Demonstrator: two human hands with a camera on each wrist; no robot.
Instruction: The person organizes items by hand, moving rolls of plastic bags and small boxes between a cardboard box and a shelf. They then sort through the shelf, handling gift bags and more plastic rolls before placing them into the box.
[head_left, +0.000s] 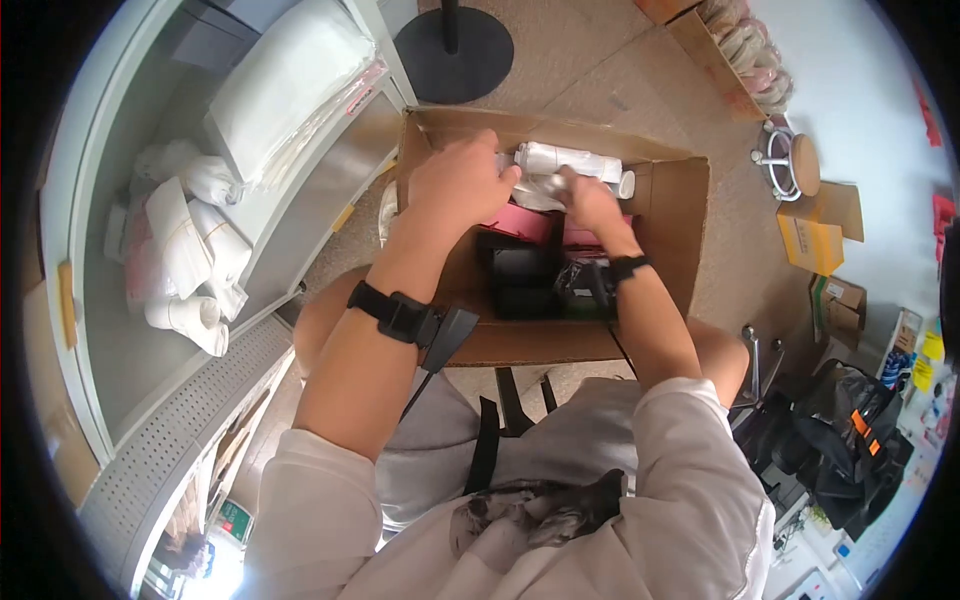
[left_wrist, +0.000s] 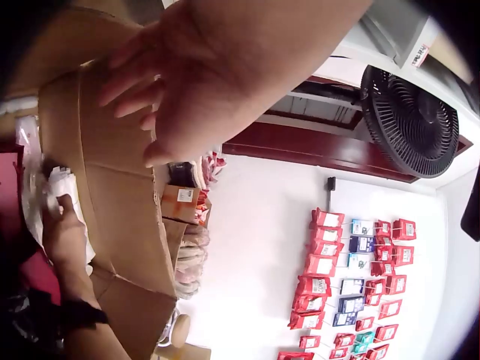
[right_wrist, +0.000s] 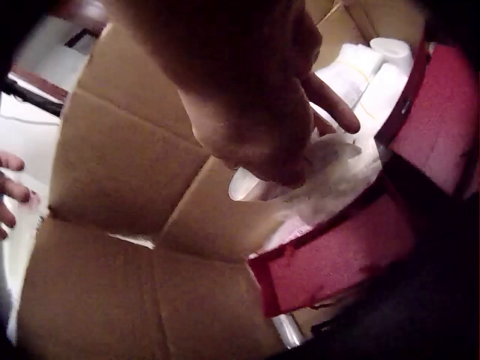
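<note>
A cardboard box (head_left: 672,215) holds white rolled bundles (head_left: 568,160), a clear plastic bag (right_wrist: 330,176), pink-red boxes (head_left: 520,222) and black items (head_left: 525,270). My right hand (head_left: 592,200) reaches in, its fingers curled on the clear bag beside the white bundles; the right wrist view shows this hand (right_wrist: 247,105) from close by, partly hiding the bag. My left hand (head_left: 455,182) is over the box's far left part. In the left wrist view that hand (left_wrist: 202,82) has its fingers spread, holding nothing visible.
On the left, a shelf cabinet (head_left: 270,215) holds white packages (head_left: 290,85) and rolls (head_left: 185,240). Beyond the box stands a round black base (head_left: 455,55). A stool (head_left: 803,165), a yellow carton (head_left: 810,243) and a black bag (head_left: 850,430) are at the right.
</note>
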